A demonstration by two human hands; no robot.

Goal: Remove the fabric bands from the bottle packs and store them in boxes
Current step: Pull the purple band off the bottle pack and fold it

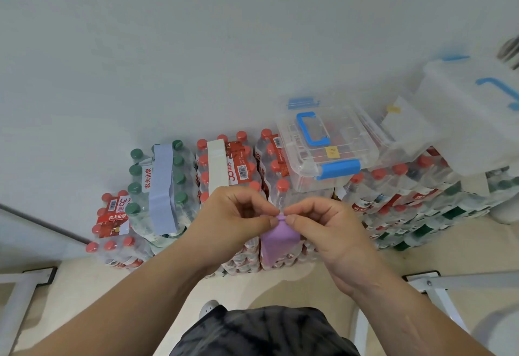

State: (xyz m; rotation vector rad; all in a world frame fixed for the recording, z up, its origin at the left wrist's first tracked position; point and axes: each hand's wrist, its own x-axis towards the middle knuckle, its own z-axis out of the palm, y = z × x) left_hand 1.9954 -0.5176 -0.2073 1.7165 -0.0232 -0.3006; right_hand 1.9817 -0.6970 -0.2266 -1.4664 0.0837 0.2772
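Head view. Looking down on shrink-wrapped bottle packs stacked on the floor (84,294) against a pale wall (196,47).

Left hand (238,215) and right hand (323,223) close together at the near edge of the stack. Thumb and forefinger of each clamped on the gathered top of a purple fabric band (278,240), fingertips almost touching.

Below the pinch, purple cloth widening down the near face of a red-capped pack (273,164); whether looped round that pack, impossible to tell.

Left of the hands, a cream band (217,167) wrapped over another red-capped pack (241,170). Further left, a lavender-blue band (163,187) around a green-capped pack (134,188).

On the packs right of the hands, a clear plastic storage box (323,145) with blue handle and blue latch, lid on. Toward the right end of the stack, more translucent boxes (463,103), blurred.
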